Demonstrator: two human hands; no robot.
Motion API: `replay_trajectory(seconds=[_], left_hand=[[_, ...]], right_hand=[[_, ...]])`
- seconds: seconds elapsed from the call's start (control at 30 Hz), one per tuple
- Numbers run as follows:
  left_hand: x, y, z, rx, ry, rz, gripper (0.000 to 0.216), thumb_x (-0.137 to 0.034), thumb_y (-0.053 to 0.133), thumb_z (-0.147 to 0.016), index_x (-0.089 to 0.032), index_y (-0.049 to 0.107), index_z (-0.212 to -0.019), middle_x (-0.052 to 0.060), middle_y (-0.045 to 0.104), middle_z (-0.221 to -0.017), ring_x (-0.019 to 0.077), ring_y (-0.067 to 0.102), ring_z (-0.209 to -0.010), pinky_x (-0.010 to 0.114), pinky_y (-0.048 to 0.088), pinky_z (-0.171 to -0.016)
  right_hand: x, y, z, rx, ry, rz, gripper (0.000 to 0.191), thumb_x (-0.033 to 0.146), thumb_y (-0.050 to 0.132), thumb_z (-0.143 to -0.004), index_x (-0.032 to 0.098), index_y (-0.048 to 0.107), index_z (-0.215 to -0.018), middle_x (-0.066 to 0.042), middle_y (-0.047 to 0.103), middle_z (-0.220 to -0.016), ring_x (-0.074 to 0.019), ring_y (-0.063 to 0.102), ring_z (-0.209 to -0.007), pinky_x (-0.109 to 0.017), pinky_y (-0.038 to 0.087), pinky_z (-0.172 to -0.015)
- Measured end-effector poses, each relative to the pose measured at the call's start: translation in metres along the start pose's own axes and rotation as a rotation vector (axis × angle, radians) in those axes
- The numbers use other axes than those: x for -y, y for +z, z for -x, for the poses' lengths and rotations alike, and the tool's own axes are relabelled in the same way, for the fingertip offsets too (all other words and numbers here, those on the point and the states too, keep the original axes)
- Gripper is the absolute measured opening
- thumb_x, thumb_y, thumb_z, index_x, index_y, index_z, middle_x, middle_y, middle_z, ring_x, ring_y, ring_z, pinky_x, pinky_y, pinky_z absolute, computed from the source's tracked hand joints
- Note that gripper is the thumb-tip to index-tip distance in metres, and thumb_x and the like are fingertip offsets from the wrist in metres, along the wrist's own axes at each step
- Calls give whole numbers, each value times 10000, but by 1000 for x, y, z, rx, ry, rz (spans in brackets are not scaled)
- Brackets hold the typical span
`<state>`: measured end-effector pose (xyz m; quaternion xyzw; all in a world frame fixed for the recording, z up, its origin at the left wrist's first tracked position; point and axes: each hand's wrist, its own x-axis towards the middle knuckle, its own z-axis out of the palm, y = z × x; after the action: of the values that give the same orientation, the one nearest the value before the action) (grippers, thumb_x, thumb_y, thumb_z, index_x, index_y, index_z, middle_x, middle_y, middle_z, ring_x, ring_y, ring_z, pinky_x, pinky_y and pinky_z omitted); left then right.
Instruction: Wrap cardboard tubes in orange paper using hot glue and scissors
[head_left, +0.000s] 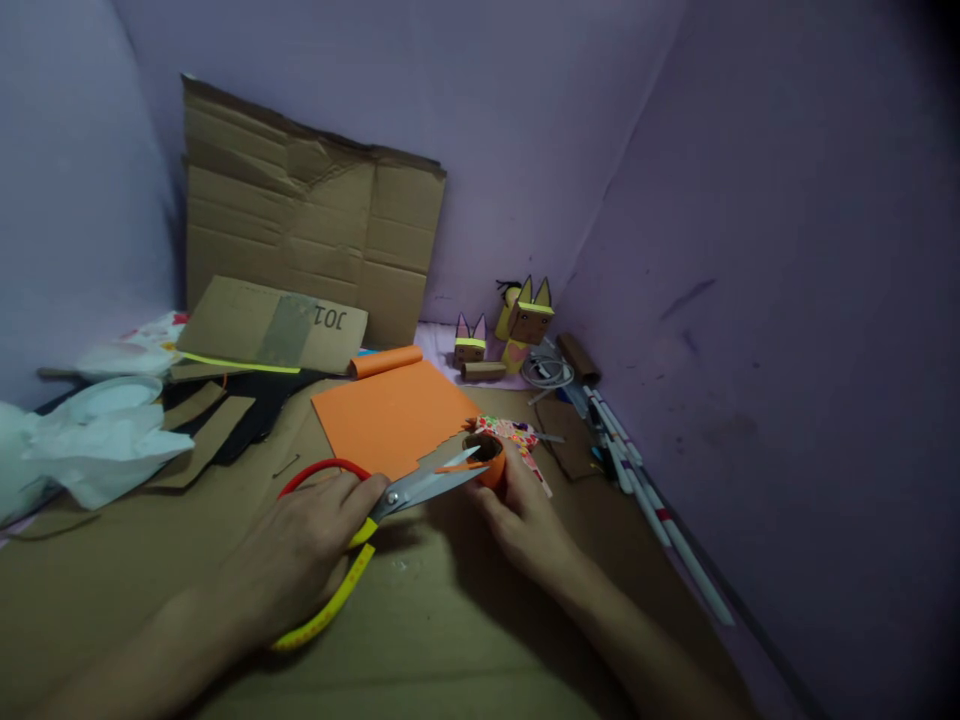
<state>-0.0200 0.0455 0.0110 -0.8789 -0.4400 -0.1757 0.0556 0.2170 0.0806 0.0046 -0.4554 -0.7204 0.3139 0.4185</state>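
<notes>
My left hand [315, 535] grips a pair of scissors [409, 490] with red and yellow handles, their blades parted and pointing right. My right hand [525, 510] is closed around a cardboard tube wrapped in orange paper [491, 460], its open end tilted up toward the blades. A narrow orange strip at the tube's rim lies between the blades. Behind the scissors is an orange sheet [397, 410] with a jagged near right edge. A rolled orange piece [386, 361] rests at the sheet's far side.
Cardboard panels [315, 215] lean on the back wall. White plastic bags [97, 440] lie at left. Two cardboard animal figures [531, 325] stand at the back, near a coiled cable [549, 370]. Patterned paper scraps [506, 430] lie behind my right hand; white rods [660, 510] run along the right wall.
</notes>
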Motion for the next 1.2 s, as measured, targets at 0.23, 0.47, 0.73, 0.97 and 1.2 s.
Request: replay_trajectory(seconds=[0.23,0.47,0.73,0.97,1.2], left_hand=[[-4,-1,-1,-15,20,39,343,-79,367,-770,-192,527,-1051,82,600,-857,227,561,-756,308,444,-624],[-3,1,2,-40,41,78,349,-60,360,-773,-201,493,-1065,72,603,-845,225,576,-761,297,440,-616],[-2,6,5,-19,9,68,395,-70,374,-767,-207,468,-1125,49,599,-811,214,568,-713,302,433,-601],[2,11,9,-26,37,16,378,-79,353,-793,-193,466,-1134,74,629,-835,213,598,-701,307,466,-605],[1,9,8,28,-1,127,459,-79,379,-751,-230,465,-1176,52,652,-903,217,627,-777,302,486,-655]], right_hand=[[-2,-1,2,40,-10,-32,410,98,508,-757,222,474,-1147,-51,595,-1136,-207,532,-1090,-360,386,-955],[-2,0,3,55,-1,-28,401,109,519,-780,235,471,-1158,-45,605,-1135,-201,554,-1030,-341,411,-918],[-3,0,2,28,-20,6,389,109,522,-779,241,488,-1143,-40,616,-1111,-206,562,-1029,-339,417,-917],[-4,0,2,25,-13,31,368,105,514,-790,227,478,-1135,-55,609,-1101,-210,558,-1023,-355,420,-913],[-5,1,1,7,-46,36,364,100,504,-785,218,488,-1129,-66,607,-1112,-214,558,-1021,-367,426,-913]])
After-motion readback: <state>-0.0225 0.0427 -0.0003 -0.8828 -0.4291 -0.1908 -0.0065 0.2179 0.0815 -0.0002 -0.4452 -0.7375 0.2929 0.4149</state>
